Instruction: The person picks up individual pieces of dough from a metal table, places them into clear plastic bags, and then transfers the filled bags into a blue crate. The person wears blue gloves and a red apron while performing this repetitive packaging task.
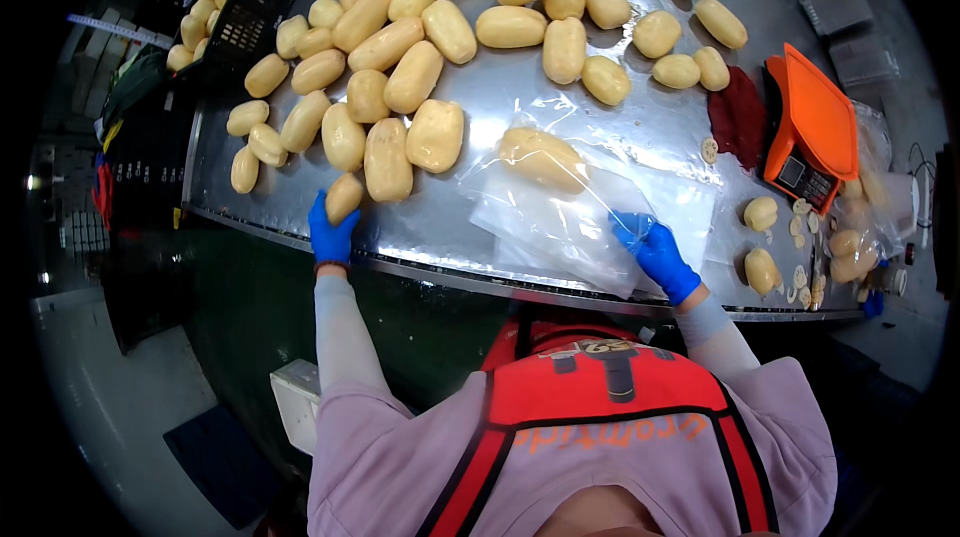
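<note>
My left hand [332, 233], in a blue glove, has its fingers around a small peeled lotus root piece [344, 198] at the near edge of the metal table. In my right hand [660, 255], also gloved in blue, is the edge of a clear plastic bag [540, 225]. One large lotus root segment [544, 159] lies inside that bag. Beneath it are more flat, translucent plastic bags [679, 210]. Just beyond my left hand stand larger peeled lotus root segments, among them a long one [388, 162] and a thick one [436, 138].
Many lotus root segments [450, 30] spread across the metal table [480, 86]. An orange scale [814, 120] stands at the right beside a dark red cloth [739, 116]. Cut lotus root slices [800, 278] lie near it. A black crate [259, 0] holding more roots stands at the left.
</note>
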Demonstrator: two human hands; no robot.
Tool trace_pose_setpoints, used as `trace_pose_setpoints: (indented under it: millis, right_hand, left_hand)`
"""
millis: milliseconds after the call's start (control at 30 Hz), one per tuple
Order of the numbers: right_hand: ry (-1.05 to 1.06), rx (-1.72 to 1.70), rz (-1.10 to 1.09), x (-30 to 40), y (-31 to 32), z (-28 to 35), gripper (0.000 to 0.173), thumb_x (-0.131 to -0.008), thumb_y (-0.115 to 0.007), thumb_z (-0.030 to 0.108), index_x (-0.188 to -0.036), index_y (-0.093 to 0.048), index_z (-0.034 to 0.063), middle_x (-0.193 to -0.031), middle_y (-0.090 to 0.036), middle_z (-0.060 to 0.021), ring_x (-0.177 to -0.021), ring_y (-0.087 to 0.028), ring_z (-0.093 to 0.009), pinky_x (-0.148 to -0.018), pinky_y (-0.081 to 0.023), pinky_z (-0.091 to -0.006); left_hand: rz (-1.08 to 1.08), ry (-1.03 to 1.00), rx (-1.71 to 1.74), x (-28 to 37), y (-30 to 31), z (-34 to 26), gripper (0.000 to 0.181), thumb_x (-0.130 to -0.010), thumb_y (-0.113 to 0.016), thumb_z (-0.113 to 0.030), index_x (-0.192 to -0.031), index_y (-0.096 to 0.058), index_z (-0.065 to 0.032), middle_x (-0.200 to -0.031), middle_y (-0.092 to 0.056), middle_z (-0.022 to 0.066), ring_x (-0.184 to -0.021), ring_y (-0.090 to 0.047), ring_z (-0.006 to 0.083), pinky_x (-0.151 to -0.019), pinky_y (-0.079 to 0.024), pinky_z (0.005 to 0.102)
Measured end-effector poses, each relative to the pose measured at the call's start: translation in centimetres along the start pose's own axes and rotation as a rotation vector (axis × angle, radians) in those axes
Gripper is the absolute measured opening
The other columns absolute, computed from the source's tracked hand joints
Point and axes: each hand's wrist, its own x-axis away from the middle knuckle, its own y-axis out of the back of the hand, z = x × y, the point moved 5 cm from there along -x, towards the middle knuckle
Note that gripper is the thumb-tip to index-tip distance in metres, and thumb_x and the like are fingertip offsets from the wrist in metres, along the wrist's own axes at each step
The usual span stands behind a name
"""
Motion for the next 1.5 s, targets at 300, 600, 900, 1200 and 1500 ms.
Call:
trace_pose_setpoints:
  millis: [300,600,900,1200,1500]
  right_hand:
    - [0.148,-0.09,-0.006,5.4,5.9,11.9,0.048,-0.078,-0.071,0.013,-0.123,-0.057,0.0066,-0.115,-0.062,-0.0138,-0.097,-0.062,-0.022,-0.082,-0.049,-0.0314]
    - [-0.232,-0.533,-0.159,9.6,9.9,0.7,0.058,-0.08,-0.071,0.012,-0.131,-0.045,0.0003,-0.117,-0.059,-0.0098,-0.103,-0.058,-0.017,-0.086,-0.049,-0.0298]
    - [-0.206,-0.656,0.217,0.0,-0.5,0.6,0.055,-0.085,-0.067,0.017,-0.132,-0.044,0.0005,-0.117,-0.059,-0.0094,-0.1,-0.057,-0.015,-0.088,-0.047,-0.0302]
    - [0.353,0.36,0.186,-5.7,-10.1,2.0,0.031,-0.085,-0.06,0.038,-0.098,-0.065,0.0103,-0.079,-0.066,-0.0134,-0.066,-0.063,-0.032,-0.062,-0.05,-0.0405]
    - [0.438,0.349,0.214,-8.8,-11.8,2.2,0.031,-0.087,-0.055,0.038,-0.087,-0.068,0.0103,-0.081,-0.065,-0.0128,-0.074,-0.063,-0.029,-0.063,-0.049,-0.0378]
  left_hand:
    - [0.719,-0.213,0.503,13.5,-8.0,-27.6,0.07,-0.067,-0.083,-0.029,-0.122,-0.053,0.0002,-0.114,-0.06,0.0158,-0.102,-0.06,0.0272,-0.088,-0.048,0.0369]
    - [0.806,0.172,0.719,17.5,-13.9,-30.5,0.047,-0.091,-0.058,-0.038,-0.112,-0.058,0.0039,-0.089,-0.066,0.0125,-0.078,-0.067,0.0182,-0.066,-0.053,0.0254]
    - [1.183,0.507,0.79,21.1,-21.2,-29.1,0.042,-0.096,-0.046,-0.038,-0.096,-0.064,-0.0011,-0.079,-0.069,0.0087,-0.063,-0.06,0.0106,-0.057,-0.044,0.0203]
    - [1.391,0.439,0.734,19.3,-21.4,-26.0,0.032,-0.095,-0.048,-0.031,-0.088,-0.066,-0.0045,-0.075,-0.067,0.0055,-0.063,-0.059,0.0107,-0.057,-0.044,0.0204]
    - [1.348,0.405,0.767,16.4,-19.6,-26.7,0.028,-0.094,-0.052,-0.027,-0.092,-0.065,-0.0025,-0.082,-0.066,0.0061,-0.068,-0.061,0.0122,-0.06,-0.049,0.0252]
